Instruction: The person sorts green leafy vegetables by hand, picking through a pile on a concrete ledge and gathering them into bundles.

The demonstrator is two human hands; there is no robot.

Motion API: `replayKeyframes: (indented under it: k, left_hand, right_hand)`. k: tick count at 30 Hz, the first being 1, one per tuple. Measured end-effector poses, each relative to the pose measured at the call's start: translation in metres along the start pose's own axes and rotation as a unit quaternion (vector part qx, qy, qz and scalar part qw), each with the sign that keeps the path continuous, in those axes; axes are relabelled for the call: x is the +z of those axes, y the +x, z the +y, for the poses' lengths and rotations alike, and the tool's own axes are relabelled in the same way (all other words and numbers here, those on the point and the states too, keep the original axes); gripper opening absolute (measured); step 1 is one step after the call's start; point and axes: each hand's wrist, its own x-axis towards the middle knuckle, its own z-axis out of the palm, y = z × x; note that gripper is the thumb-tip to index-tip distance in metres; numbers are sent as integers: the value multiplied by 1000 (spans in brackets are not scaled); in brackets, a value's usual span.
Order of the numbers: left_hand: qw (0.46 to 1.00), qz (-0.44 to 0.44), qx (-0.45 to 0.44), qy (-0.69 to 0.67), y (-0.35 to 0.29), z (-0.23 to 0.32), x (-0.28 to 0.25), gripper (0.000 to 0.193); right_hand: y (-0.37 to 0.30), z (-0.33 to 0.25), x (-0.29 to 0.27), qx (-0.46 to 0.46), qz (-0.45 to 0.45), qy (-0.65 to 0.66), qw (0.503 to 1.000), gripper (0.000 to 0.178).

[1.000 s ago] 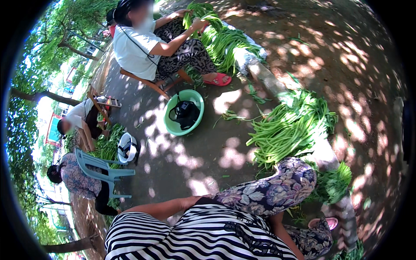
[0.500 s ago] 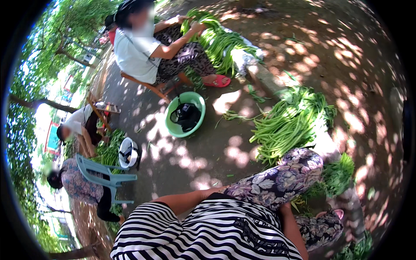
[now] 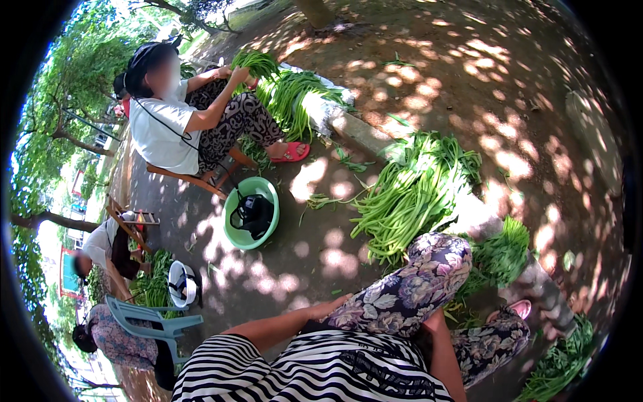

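Observation:
My left hand rests against the outer side of my floral-trousered left thigh; its fingers are hidden behind the leg. Only the wrist end of my right hand shows, dipping between my legs, with its fingers out of sight. Beyond my left knee lies a big heap of long-stemmed leafy greens, which neither hand is seen to touch. A smaller pile of cut leaves sits just past my knees, and more leaves lie near my right foot.
A green basin with a black item inside stands left of the heap. Behind it, a seated person holds a bunch of greens. At the left are two more people, a blue plastic chair and a white bucket. A low curb borders the dirt.
My view has shifted, so the surroundings sit farther left and lower. The seated person across from me has raised a bunch of greens. My arms stay in nearly the same pose.

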Motion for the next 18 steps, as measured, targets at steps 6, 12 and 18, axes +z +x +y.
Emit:
replayKeyframes:
  k: [6,12,18]
  left_hand:
    - [993,77,78,43,-11,37,15,63]
    - [985,21,168,-29,5,44,14,58]
    - [983,-15,69,-167,26,28,7,57]
  right_hand:
    - [-10,13,20,-60,-17,-118,991,41]
    - [-31,15,34,-143,19,-473,869,41]
    - [-38,12,30,-231,32,-823,518,43]
